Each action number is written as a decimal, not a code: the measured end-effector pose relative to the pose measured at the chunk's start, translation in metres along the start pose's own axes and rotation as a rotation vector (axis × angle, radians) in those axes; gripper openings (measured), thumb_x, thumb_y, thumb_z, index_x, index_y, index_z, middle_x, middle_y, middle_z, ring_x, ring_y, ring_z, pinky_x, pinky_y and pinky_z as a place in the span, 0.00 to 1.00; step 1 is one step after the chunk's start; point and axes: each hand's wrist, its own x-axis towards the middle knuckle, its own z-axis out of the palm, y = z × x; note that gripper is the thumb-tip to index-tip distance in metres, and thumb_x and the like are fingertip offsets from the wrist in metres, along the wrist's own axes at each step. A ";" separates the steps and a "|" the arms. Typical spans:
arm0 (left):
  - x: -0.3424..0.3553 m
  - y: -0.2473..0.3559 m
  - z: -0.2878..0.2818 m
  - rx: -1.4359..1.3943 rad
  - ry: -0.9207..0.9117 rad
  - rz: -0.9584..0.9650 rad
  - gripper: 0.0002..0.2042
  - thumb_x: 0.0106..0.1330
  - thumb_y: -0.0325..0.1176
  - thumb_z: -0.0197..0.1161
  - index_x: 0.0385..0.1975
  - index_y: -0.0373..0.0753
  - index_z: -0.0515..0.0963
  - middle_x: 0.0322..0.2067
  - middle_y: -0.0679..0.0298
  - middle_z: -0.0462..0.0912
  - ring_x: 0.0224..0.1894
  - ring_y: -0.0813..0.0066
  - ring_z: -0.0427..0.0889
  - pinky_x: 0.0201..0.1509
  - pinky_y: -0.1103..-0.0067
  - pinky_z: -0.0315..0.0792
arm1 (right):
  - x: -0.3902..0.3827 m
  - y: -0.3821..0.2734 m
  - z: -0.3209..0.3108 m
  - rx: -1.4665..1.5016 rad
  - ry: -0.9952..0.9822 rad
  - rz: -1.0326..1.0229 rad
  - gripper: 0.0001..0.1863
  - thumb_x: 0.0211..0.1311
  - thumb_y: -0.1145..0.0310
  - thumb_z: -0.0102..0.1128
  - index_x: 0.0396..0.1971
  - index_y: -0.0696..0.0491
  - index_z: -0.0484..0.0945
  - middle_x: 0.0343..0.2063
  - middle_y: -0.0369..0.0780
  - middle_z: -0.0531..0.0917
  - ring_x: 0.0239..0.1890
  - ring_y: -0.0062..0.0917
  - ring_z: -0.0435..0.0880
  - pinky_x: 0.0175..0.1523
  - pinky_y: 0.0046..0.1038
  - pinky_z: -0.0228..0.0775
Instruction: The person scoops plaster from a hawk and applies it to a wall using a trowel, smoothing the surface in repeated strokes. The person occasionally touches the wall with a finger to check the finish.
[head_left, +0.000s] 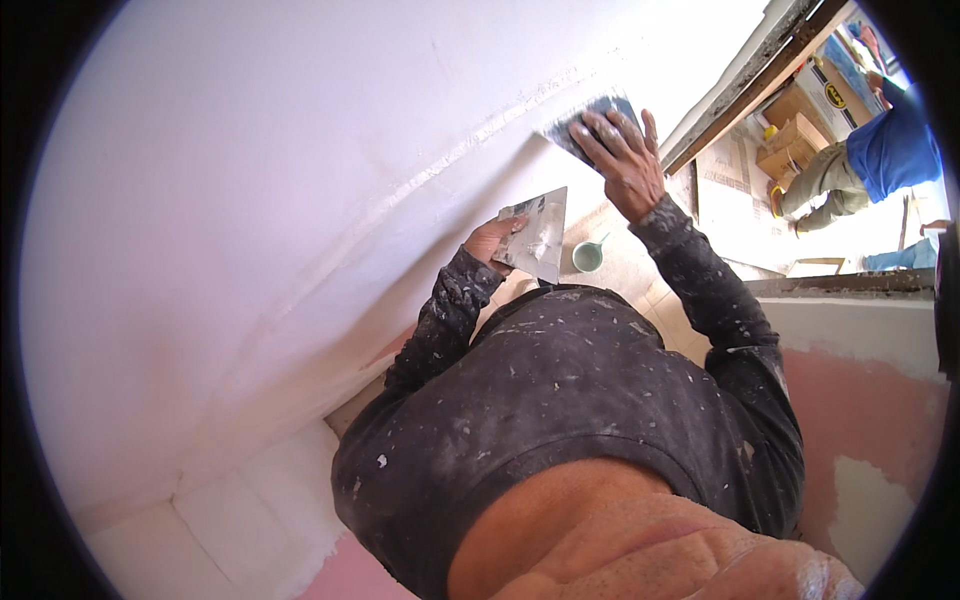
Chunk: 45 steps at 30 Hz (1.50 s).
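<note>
My right hand [632, 175] presses a wide, flat putty blade [562, 138] against the white wall [230, 190], its fingers spread over the blade's back. The grip behind that blade is hidden. Lower and to the left, my left hand [488, 240] grips a second flat metal putty blade [541, 245], smeared with whitish paste. This one is held away from the wall, in front of my body. A rough whitish strip of filler [400, 190] runs diagonally along the wall up to the right-hand blade. Both dark sleeves are spotted with paint.
A pale green dipper [588, 257] with a handle stands on the floor below. At right is an opening with a worn wooden edge [745, 90]. Beyond it are cardboard boxes [797, 145] and a person in a blue shirt [897, 150]. A patchy pink wall [850, 400] lies below it.
</note>
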 end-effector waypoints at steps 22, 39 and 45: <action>-0.006 -0.001 0.020 -0.033 0.175 0.065 0.20 0.67 0.33 0.59 0.54 0.32 0.68 0.44 0.55 0.80 0.44 0.65 0.83 0.50 0.71 0.80 | 0.070 0.039 -0.026 0.001 0.137 -0.032 0.32 0.64 0.80 0.47 0.66 0.36 0.63 0.67 0.31 0.65 0.72 0.25 0.55 0.76 0.49 0.28; -0.009 0.002 0.020 -0.020 0.193 0.142 0.19 0.66 0.32 0.60 0.54 0.32 0.68 0.43 0.55 0.80 0.42 0.65 0.83 0.46 0.70 0.81 | 0.057 0.049 -0.018 -0.005 -0.007 -0.019 0.32 0.61 0.81 0.49 0.64 0.37 0.66 0.64 0.32 0.70 0.69 0.31 0.61 0.76 0.50 0.33; -0.005 0.001 0.020 -0.015 0.201 0.140 0.18 0.66 0.32 0.60 0.53 0.33 0.70 0.43 0.57 0.81 0.43 0.66 0.83 0.49 0.71 0.80 | 0.029 0.092 0.004 0.038 0.218 0.025 0.35 0.59 0.84 0.45 0.65 0.37 0.63 0.66 0.31 0.67 0.69 0.29 0.60 0.76 0.49 0.32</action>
